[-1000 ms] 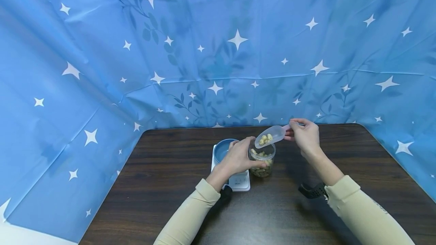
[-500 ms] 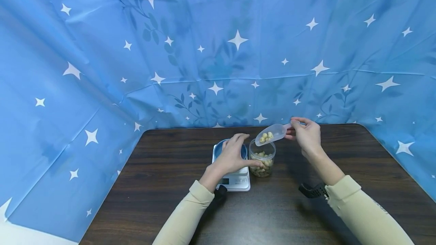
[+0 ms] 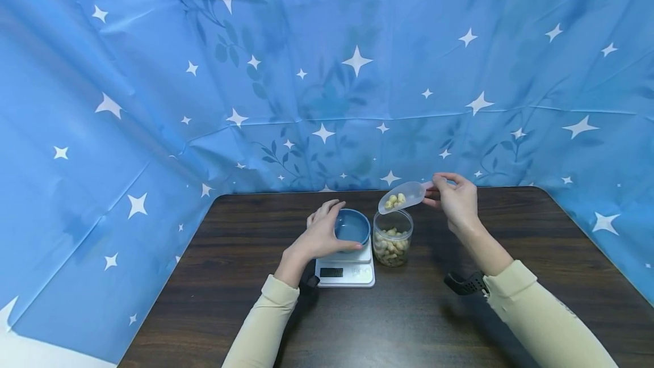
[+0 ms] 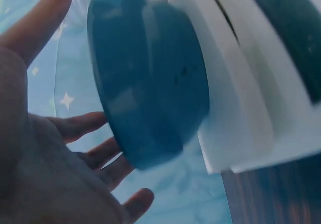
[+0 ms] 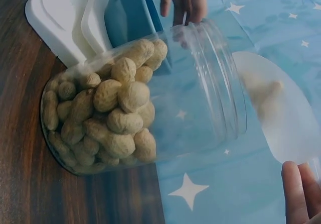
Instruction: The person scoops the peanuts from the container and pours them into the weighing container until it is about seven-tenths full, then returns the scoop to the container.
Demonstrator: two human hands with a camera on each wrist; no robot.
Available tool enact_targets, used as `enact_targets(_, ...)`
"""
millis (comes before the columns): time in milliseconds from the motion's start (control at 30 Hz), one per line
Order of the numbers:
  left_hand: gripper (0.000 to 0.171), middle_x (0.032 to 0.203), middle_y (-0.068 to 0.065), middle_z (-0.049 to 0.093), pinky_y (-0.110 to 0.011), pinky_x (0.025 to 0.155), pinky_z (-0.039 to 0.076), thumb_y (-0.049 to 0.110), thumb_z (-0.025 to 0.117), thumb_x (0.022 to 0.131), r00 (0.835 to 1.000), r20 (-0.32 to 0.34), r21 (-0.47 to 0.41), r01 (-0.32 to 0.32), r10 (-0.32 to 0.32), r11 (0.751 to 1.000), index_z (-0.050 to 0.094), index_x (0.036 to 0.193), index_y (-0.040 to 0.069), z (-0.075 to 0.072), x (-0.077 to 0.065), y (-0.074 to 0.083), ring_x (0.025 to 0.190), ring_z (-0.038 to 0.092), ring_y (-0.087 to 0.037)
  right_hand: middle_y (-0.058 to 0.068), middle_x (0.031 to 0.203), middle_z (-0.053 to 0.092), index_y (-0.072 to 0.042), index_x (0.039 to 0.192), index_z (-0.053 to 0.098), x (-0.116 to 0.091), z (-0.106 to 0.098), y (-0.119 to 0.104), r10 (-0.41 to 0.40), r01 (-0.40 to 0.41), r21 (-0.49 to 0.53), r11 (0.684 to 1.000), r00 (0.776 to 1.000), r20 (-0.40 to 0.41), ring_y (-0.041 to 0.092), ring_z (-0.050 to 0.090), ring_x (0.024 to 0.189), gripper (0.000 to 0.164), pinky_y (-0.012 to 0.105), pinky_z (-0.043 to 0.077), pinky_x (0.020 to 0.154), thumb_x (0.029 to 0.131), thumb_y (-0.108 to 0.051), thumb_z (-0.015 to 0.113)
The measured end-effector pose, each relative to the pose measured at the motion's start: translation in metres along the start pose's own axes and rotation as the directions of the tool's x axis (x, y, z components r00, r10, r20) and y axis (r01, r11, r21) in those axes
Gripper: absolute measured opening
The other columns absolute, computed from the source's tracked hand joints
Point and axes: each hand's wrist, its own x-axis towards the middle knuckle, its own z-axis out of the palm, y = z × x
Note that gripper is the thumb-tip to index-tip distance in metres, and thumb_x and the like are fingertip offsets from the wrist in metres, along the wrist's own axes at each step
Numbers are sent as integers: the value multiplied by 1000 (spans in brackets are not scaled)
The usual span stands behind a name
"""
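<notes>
A blue bowl [image 3: 353, 225] stands on a white kitchen scale [image 3: 352, 275]. My left hand [image 3: 318, 236] is at the bowl's left side, fingers and thumb spread about it; in the left wrist view the thumb stands apart from the bowl [image 4: 148, 78] and the fingertips reach its rim. My right hand [image 3: 458, 204] pinches the handle of a translucent scoop [image 3: 413, 192]. Several peanuts [image 3: 395, 201] lie in the scoop, which is held over the mouth of a clear jar [image 3: 392, 221]. In the right wrist view, unshelled peanuts [image 5: 120, 113] fill the jar's lower part.
The jar stands just right of the scale, close beside it. All of it rests on a dark wooden table [image 3: 245, 294]. A blue curtain [image 3: 286, 90] with white stars hangs behind the table's back edge. A dark strap [image 3: 465, 283] sits at the right wrist.
My left hand has left the jar and moved left to the bowl, baring the scale's display. The loaded scoop has shifted slightly left and up, still over the jar.
</notes>
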Motion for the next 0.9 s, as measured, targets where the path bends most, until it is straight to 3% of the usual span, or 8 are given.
enact_targets(400,125,162,-16,29,-61,116,21,59,88,72,991,93,-19,102,-99,995,21,164,8,-3,-7,-17,143,36,-35,1,80,73,5,124,52,0,23,5,-13,15,-49,999,999,32,12,72,73,27,30,60,71,107,-16,55)
enact_targets(633,125,159,-18,34,-60,115,25,60,88,72,986,101,-28,135,-131,990,21,163,6,-3,-8,-21,140,41,-34,7,87,73,8,131,52,-1,42,12,-6,15,-124,992,997,71,13,72,75,35,32,60,73,108,-18,54)
enact_targets(767,125,159,-17,34,-59,114,28,61,87,72,987,101,-35,131,-127,991,22,163,6,-2,-8,-23,139,42,-33,20,94,72,8,131,53,-2,53,13,-40,61,-189,980,993,113,15,72,77,35,33,60,73,109,-20,54)
enact_targets(900,125,159,-17,34,-59,114,28,61,87,72,987,105,-45,131,-125,990,22,163,6,-2,-8,-24,137,42,-32,25,96,72,7,128,56,-5,62,11,-120,165,-270,949,977,176,21,73,78,34,32,60,70,109,-21,54)
